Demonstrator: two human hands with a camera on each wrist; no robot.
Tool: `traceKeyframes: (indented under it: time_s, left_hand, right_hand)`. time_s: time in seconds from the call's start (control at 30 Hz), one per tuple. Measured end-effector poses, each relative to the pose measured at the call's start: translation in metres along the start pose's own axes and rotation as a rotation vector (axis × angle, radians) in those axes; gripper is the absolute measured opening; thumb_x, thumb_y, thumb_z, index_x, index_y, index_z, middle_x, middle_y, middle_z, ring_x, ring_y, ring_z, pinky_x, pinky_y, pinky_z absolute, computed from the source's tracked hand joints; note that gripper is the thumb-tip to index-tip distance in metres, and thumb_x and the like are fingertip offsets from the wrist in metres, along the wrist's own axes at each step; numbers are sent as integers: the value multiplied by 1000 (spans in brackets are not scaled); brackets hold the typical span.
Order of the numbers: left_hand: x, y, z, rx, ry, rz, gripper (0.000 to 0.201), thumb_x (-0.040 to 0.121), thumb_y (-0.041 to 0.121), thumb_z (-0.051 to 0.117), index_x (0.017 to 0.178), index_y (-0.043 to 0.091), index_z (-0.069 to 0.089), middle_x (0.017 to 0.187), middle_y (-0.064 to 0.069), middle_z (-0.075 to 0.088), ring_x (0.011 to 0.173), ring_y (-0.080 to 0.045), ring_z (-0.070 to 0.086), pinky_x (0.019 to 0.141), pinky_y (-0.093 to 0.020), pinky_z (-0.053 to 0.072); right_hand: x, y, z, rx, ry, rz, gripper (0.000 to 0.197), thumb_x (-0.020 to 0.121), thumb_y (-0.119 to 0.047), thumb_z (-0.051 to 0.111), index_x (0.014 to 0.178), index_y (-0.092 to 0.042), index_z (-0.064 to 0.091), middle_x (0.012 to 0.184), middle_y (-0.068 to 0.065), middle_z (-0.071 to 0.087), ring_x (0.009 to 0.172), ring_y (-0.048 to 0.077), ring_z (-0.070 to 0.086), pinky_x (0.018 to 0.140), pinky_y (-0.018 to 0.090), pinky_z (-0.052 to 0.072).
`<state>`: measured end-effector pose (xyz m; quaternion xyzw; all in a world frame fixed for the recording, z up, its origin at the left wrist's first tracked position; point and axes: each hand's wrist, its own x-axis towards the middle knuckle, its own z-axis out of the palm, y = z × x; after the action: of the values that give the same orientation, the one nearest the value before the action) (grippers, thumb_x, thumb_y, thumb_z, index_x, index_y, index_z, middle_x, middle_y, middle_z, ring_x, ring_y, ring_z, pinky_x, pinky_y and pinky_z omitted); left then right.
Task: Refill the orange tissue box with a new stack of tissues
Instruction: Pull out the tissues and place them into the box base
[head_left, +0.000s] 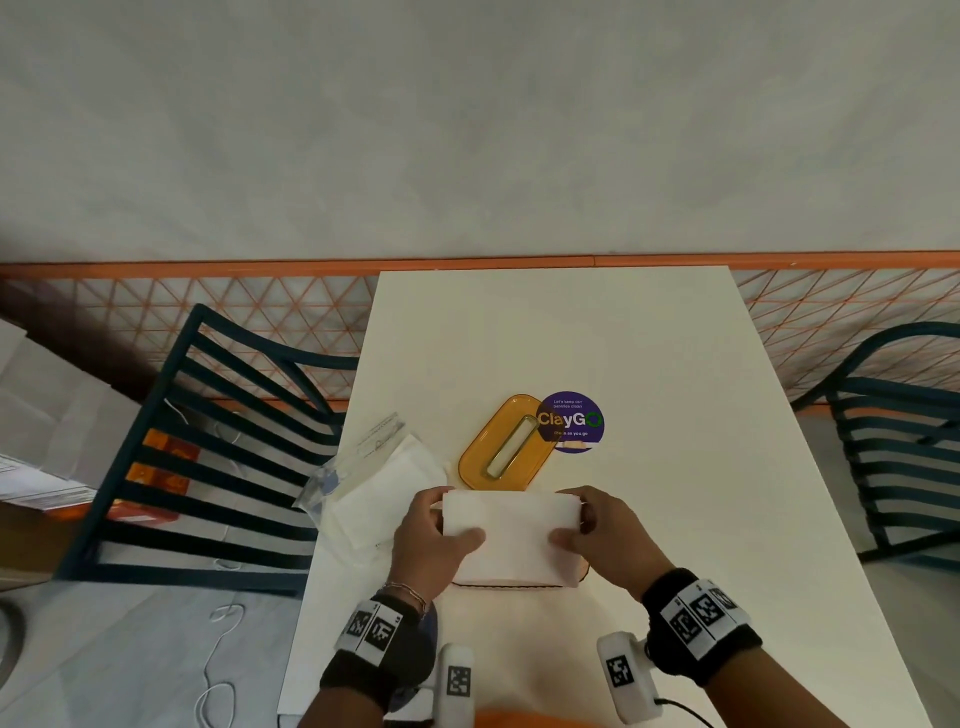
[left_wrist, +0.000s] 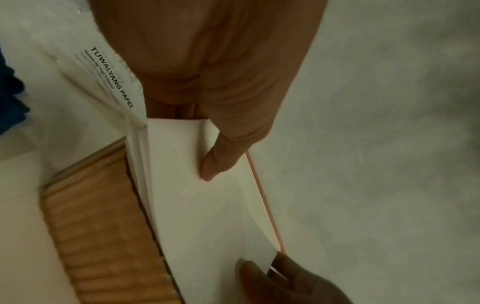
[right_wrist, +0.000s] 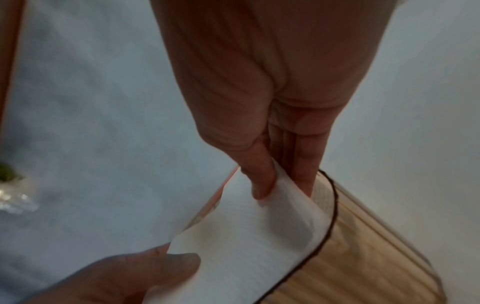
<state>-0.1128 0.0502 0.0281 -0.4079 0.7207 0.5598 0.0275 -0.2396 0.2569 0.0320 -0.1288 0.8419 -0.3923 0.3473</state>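
Observation:
Both hands hold a white stack of tissues (head_left: 511, 535) over the open orange tissue box, of which only the near rim (head_left: 519, 586) shows in the head view. My left hand (head_left: 457, 525) grips the stack's left end, thumb (left_wrist: 207, 164) on top. My right hand (head_left: 571, 525) grips the right end, thumb (right_wrist: 259, 181) pressing the top sheet. In the wrist views the tissue stack (left_wrist: 202, 205) (right_wrist: 246, 236) sits inside the ribbed orange box (left_wrist: 103, 226) (right_wrist: 363, 257) rim. The orange lid (head_left: 506, 449) lies just beyond.
A plastic-wrapped tissue pack (head_left: 379, 483) (left_wrist: 111, 76) lies left of the hands. A round purple sticker (head_left: 570, 422) is on the white table (head_left: 649, 364). Dark slatted chairs stand at the left (head_left: 218, 441) and right (head_left: 898, 441). White cables (head_left: 223, 649) trail on the floor.

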Motion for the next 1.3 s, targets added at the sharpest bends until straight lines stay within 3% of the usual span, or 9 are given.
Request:
traceKeyframes:
  time_s: [0.1, 0.23, 0.33, 0.47, 0.6, 0.7, 0.83, 1.03, 1.3]
  left_hand:
    - [1, -5, 1, 46, 34, -12, 74, 76, 17, 89, 136, 23, 46, 118, -5, 71, 103, -21, 69, 67, -14, 53]
    - [0, -6, 10, 133, 37, -19, 75, 78, 13, 87, 137, 23, 41, 121, -11, 68, 103, -24, 70, 86, -30, 62]
    - [-2, -3, 13, 188, 47, -10, 71, 80, 11, 85, 134, 21, 40, 120, -13, 67, 100, -24, 71, 83, -28, 61]
    - [-3, 0, 16, 298, 52, 27, 75, 81, 10, 83, 138, 20, 36, 124, -15, 68, 107, -28, 71, 93, -35, 62]
    - [-6, 6, 15, 446, 76, 67, 78, 84, 19, 83, 143, 22, 32, 135, -16, 66, 120, -27, 68, 98, -33, 57]
    - [-12, 11, 10, 578, 117, 134, 71, 87, 32, 81, 143, 25, 39, 138, -5, 65, 123, -21, 65, 96, -28, 54]
    - [-13, 11, -1, 682, 106, 310, 47, 87, 39, 78, 130, 32, 59, 129, 9, 62, 112, -9, 61, 85, -21, 50]
    - [-1, 3, -4, 917, -231, 497, 52, 90, 26, 76, 139, 31, 61, 150, 10, 52, 139, -12, 43, 114, -27, 35]
    - [8, -8, -2, 960, -254, 528, 50, 92, 29, 73, 139, 35, 60, 157, 10, 45, 145, -10, 37, 119, -35, 26]
  right_hand:
    - [4, -4, 4, -96, 33, 46, 42, 85, -20, 78, 123, -22, 60, 112, -6, 67, 97, 13, 62, 83, 21, 49]
    - [6, -9, 9, -180, 82, 96, 42, 86, -18, 77, 125, -18, 60, 105, -5, 58, 95, 14, 57, 77, 20, 44]
    - [6, -12, 9, -240, 114, 132, 40, 85, -18, 77, 122, -12, 62, 102, -3, 56, 91, 15, 54, 64, 13, 39]
    - [6, -18, 13, -352, 105, 178, 39, 84, -23, 78, 118, -8, 66, 106, 3, 63, 89, 18, 58, 72, 22, 46]
    - [4, -26, 18, -528, 111, 189, 38, 84, -28, 78, 114, -8, 67, 98, 4, 61, 80, 16, 55, 63, 19, 40]
    - [-1, -33, 18, -662, 131, 164, 37, 86, -28, 76, 115, -8, 64, 104, 7, 65, 77, 16, 53, 67, 22, 43]
    - [-14, -36, 9, -785, 193, 68, 37, 86, -31, 76, 114, -14, 58, 104, 1, 67, 79, 16, 59, 68, 23, 45]
    - [-17, -23, 12, -838, -5, -158, 60, 78, -23, 81, 134, -28, 59, 136, -11, 55, 107, 19, 65, 88, 27, 51]
    - [-14, -12, 17, -890, -25, -153, 64, 80, -25, 79, 140, -27, 56, 146, -10, 51, 117, 21, 61, 98, 31, 51]
